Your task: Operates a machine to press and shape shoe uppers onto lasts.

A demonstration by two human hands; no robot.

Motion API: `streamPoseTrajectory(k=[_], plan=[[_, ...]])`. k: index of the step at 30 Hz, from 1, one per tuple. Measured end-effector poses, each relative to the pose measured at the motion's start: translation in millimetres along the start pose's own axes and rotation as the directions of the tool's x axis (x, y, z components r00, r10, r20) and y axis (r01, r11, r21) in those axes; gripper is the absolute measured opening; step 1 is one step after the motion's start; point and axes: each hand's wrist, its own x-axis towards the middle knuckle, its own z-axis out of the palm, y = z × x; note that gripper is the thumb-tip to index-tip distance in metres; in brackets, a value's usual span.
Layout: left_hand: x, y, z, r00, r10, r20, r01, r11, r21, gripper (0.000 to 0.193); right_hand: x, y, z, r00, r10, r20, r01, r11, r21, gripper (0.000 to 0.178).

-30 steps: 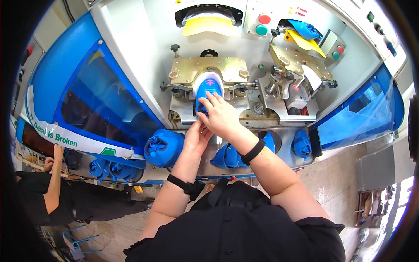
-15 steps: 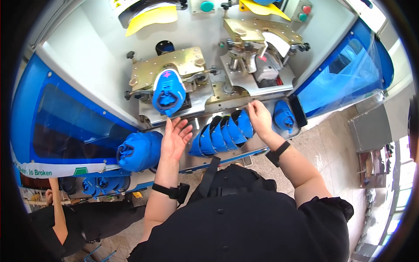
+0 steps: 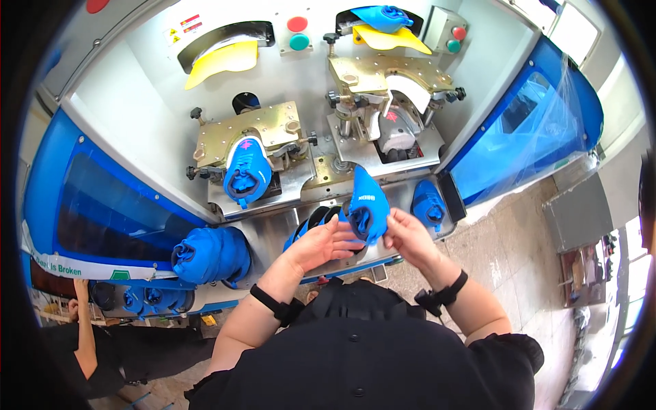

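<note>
My right hand (image 3: 412, 239) pinches a blue shoe upper (image 3: 367, 198) at its heel edge, in front of the machine; its toe points away from me. My left hand (image 3: 324, 244) is open with fingers stretched toward the upper's near left side; whether they touch it I cannot tell. Behind my left hand, a row of blue shoe uppers (image 3: 292, 236) lies partly hidden on the metal ledge. Another blue upper (image 3: 247, 174) is fitted on the left press station (image 3: 256, 126). At the right press station (image 3: 372, 78), the grey shoe form (image 3: 398, 133) is bare.
Bundled blue uppers (image 3: 219, 256) stand at the ledge's left end; a single blue upper (image 3: 428, 205) lies at its right. Yellow guards (image 3: 222, 63), a blue upper (image 3: 383, 18) and push buttons (image 3: 298, 42) sit at the back. A co-worker's arm (image 3: 85, 335) shows lower left.
My right hand has taken one upper from the row and brought it nearer me. My left hand has moved right toward it. The view has shifted slightly.
</note>
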Motion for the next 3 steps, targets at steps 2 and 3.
streamPoseTrajectory(k=[2, 3], plan=[[4.1, 0.7, 6.1, 0.977, 0.209, -0.036, -0.212, 0.969, -0.128, 0.056, -4.2, -0.6, 18.0, 0.998, 0.005, 0.063, -0.01, 0.996, 0.085, 0.024], [3.6, 5.2, 10.9, 0.946, 0.303, -0.112, -0.318, 0.936, -0.153, 0.054, -3.0, -1.0, 21.0, 0.99, -0.042, 0.137, 0.025, 0.992, 0.121, 0.027]])
